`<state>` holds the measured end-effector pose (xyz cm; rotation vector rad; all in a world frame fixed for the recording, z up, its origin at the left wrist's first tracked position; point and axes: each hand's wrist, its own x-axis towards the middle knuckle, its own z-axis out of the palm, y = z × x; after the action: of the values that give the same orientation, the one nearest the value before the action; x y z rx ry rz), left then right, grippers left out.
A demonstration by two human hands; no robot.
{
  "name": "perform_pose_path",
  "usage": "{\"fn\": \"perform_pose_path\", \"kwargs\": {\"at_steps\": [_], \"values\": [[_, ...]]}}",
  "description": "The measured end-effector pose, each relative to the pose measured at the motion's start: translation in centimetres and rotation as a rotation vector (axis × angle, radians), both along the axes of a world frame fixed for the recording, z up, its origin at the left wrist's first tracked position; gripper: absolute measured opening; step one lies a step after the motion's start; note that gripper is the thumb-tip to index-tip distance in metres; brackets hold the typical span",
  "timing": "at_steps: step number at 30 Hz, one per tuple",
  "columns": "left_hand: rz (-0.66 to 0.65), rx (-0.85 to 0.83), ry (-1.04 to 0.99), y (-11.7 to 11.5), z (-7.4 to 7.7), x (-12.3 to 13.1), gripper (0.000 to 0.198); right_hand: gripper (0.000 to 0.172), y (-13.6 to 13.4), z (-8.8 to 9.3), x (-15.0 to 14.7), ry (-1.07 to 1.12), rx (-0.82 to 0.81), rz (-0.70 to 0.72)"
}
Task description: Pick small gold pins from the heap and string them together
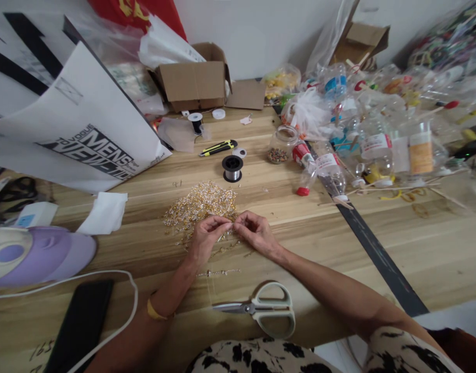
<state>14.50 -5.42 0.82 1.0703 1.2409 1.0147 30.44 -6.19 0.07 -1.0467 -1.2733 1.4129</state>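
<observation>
A black-and-white patterned garment fills the bottom edge, and just beyond it pale-handled scissors lie shut on the wooden table, with a black phone and a looping white cable off to the left. Past the scissors a short beaded strand lies flat, seemingly one finished length, with another bit near the left wrist. The left hand and right hand meet fingertip to fingertip, both pinched on a small gold piece too tiny to make out, held just above the table at the near edge of a heap of gold and pearl beads. Judging by the size of that heap against the one or two made strands, the stringing looks barely begun, with most of it left. Left of the hands sit a purple cap and a white tissue. Farther back stand a spool of fine wire, a yellow-and-black utility knife and a glass jar of beads. Clear plastic bottles crowd the right, a black strip crosses the boards, and a printed white bag and open cardboard box stand against the pale wall.
</observation>
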Motion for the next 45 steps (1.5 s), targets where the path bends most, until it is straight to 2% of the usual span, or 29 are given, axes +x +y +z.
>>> {"fn": "perform_pose_path", "kwargs": {"at_steps": [17,29,45], "values": [[-0.006,0.004,0.017,-0.09,0.4,0.07,0.013,0.021,-0.23,-0.25,0.13,-0.192,0.219,-0.028],[-0.004,-0.006,0.003,-0.06,0.02,-0.05,0.013,0.024,-0.24,-0.01,0.19,-0.206,0.213,-0.022],[-0.019,0.022,0.004,-0.16,-0.01,-0.05,0.011,0.02,-0.35,-0.23,0.18,-0.259,0.281,-0.045]]}}
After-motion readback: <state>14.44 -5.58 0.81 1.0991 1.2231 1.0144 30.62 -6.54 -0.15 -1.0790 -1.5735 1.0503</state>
